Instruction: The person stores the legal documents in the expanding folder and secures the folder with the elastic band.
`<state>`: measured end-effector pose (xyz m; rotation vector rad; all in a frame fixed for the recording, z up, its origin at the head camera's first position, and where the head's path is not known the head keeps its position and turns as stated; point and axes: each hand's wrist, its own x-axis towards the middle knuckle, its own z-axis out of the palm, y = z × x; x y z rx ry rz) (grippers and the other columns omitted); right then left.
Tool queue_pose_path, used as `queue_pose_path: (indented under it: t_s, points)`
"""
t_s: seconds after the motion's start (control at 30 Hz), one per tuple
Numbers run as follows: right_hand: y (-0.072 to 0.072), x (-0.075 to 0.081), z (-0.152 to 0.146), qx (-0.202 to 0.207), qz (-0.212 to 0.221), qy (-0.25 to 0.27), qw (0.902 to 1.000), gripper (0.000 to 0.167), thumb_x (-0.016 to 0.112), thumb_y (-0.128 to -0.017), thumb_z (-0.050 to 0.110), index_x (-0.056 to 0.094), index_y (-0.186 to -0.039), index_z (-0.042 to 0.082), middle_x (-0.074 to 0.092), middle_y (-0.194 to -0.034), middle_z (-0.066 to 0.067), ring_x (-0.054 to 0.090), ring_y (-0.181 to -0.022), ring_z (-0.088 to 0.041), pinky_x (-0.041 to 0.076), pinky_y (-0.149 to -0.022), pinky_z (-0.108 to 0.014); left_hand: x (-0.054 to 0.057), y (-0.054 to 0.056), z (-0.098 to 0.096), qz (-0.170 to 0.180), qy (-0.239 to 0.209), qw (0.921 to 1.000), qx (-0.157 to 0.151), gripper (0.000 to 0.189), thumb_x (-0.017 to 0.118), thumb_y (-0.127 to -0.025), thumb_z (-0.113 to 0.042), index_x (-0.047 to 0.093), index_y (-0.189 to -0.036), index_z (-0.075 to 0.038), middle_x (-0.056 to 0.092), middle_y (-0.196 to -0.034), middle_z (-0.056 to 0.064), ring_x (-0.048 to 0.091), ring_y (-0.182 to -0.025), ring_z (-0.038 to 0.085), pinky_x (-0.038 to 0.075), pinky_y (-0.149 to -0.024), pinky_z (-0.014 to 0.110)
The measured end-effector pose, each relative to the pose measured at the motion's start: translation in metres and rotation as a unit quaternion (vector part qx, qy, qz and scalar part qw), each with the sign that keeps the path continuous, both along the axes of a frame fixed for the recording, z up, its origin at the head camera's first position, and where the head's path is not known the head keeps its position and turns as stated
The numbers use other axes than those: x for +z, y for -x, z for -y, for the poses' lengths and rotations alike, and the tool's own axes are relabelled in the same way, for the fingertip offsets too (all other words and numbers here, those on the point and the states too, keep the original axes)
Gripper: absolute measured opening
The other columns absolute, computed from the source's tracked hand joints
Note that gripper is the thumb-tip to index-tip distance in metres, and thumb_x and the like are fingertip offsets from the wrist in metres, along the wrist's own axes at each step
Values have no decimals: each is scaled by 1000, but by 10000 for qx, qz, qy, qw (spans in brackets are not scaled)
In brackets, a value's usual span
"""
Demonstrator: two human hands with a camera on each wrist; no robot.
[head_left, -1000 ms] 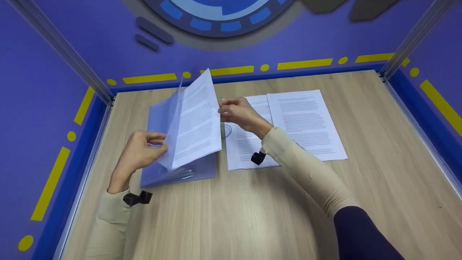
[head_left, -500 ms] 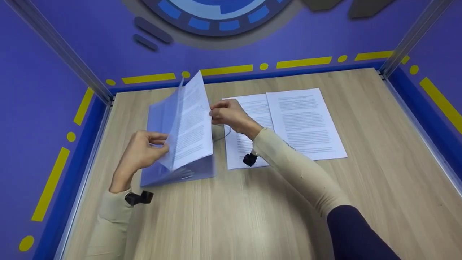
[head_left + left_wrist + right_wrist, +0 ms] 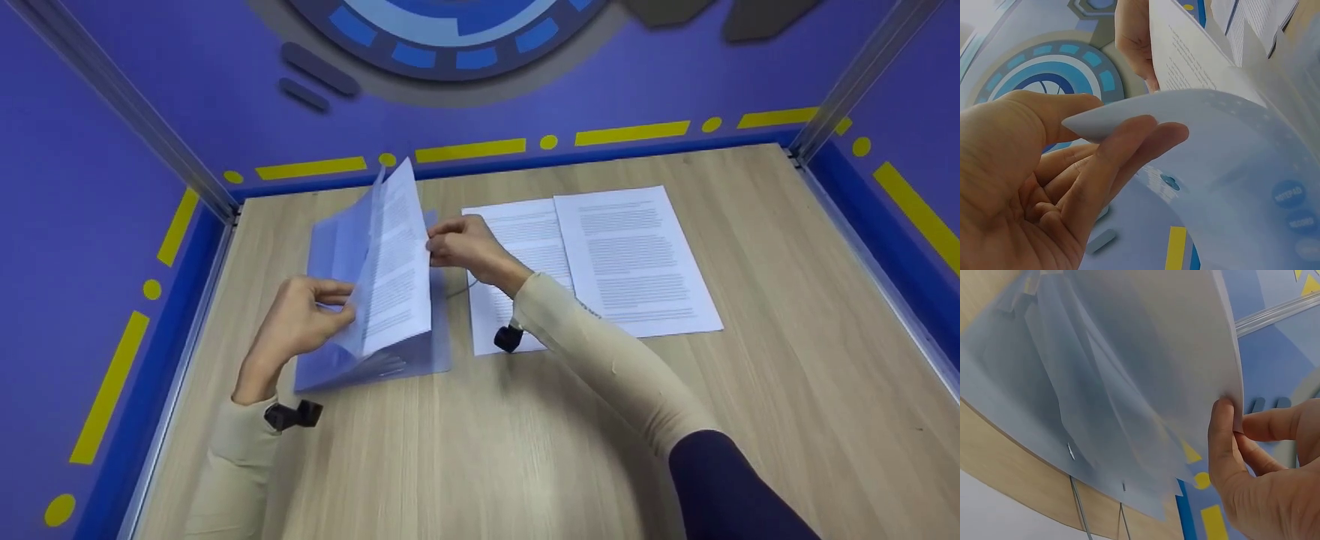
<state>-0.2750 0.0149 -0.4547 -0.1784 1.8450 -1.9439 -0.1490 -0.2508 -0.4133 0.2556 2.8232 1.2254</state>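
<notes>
A translucent blue plastic folder (image 3: 330,251) lies opened on the left part of the table. My left hand (image 3: 300,315) pinches the edge of one of its clear leaves (image 3: 1230,146) between thumb and fingers, bending it up. Beside that leaf, printed paper (image 3: 397,277) stands tilted inside the folder. My right hand (image 3: 472,247) pinches the paper's right edge, thumb on one side and fingers on the other in the right wrist view. Behind the paper there, more thin plastic leaves (image 3: 1084,382) fan out, with cords (image 3: 1079,506) hanging from the folder's edge.
Two printed stacks or sheets lie to the right: a left one (image 3: 487,330) partly under my right arm, and a right one (image 3: 630,255) overlapping it. Blue panels (image 3: 637,75) with yellow marks wall in the wooden table (image 3: 450,465) at back and sides.
My right hand has moved left, swinging the paper's free edge left and slightly down, closer to the lifted plastic leaf. The left hand has stayed almost in place, still pinching that leaf.
</notes>
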Motion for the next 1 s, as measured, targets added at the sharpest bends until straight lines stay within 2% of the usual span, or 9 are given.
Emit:
queue_pose_path:
  t_s: [0.2,0.4,0.53,0.77,0.9,1.0]
  points:
    - [-1,-1,9,-54,-6,-25,10000,23,67,-98,2,73,-118,-8,71,-107,-15,72,-88,-18,65,-86,-33,-2,1,-1,-12,13,10000,-11,32,71,-93,-2,76,-123,7,77,-119,27,78,-107,40,66,-81,39]
    - [-4,1,14,-57,-102,-188,9998,23,68,-98,0,74,-118,-9,71,-110,-18,73,-87,-18,65,-84,-32,-3,2,-1,-73,5,10000,-44,31,71,-93,0,77,-122,8,77,-117,27,78,-105,40,66,-79,36]
    - [-6,2,20,-86,-234,-475,9986,25,68,-96,0,75,-119,-10,72,-112,-19,74,-81,-16,65,-80,-30,-3,1,-1,-49,-7,10000,-32,31,71,-93,0,77,-122,8,77,-117,27,78,-103,40,65,-78,34]
    - [-7,2,33,-200,-208,-741,9968,27,70,-93,-2,75,-118,-10,74,-110,-20,74,-73,-14,65,-77,-29,-3,2,-2,-26,-98,9999,-35,30,71,-92,1,76,-121,9,77,-116,28,78,-103,40,65,-76,32]
    - [-7,1,36,-196,-279,-816,9961,26,70,-93,-1,77,-116,-9,74,-105,-17,74,-75,-14,65,-77,-30,-4,1,-2,-7,-109,9999,-12,31,71,-93,1,76,-122,9,77,-116,28,78,-103,40,65,-75,31]
    - [-8,0,39,-176,-328,-757,9964,18,68,-93,-2,78,-108,-8,72,-97,-12,72,-74,-14,66,-78,-31,-3,1,-1,15,-120,9999,3,31,71,-93,1,76,-122,9,77,-117,28,78,-104,40,64,-75,29]
